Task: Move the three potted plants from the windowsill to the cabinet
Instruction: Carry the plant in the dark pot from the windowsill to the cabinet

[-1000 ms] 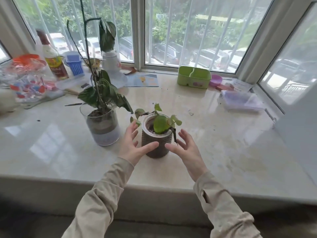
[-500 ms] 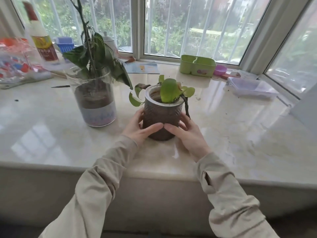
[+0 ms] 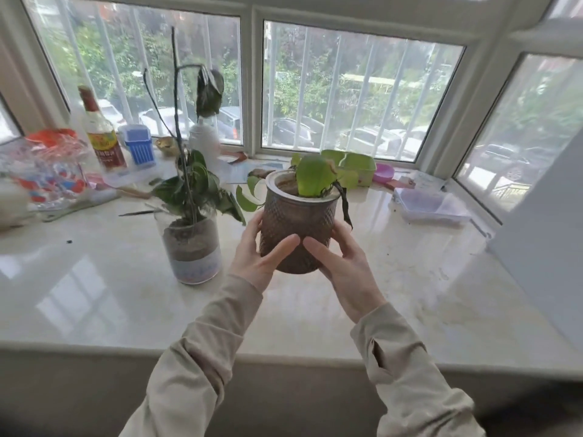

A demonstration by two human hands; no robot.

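A brown textured pot (image 3: 298, 216) with light green leaves is held just above the marble windowsill (image 3: 94, 294). My left hand (image 3: 258, 257) grips its left side and my right hand (image 3: 340, 263) its right side, thumbs meeting across the front. To the left stands a clear glass pot (image 3: 192, 250) with dark green leaves and a tall bare stem. Behind it, by the window, a white bottle-shaped pot (image 3: 203, 141) carries a drooping dark leaf.
At the back left are a red-capped bottle (image 3: 101, 134), a blue box (image 3: 138, 145) and a clear bag of colourful things (image 3: 47, 171). A green container (image 3: 359, 165), a pink dish (image 3: 383, 173) and a clear lidded box (image 3: 432, 205) sit back right. A white panel (image 3: 542, 241) stands at the right.
My hands went from hovering beside the brown pot to gripping it, and they have lifted it off the sill. The camera view has tilted upward.
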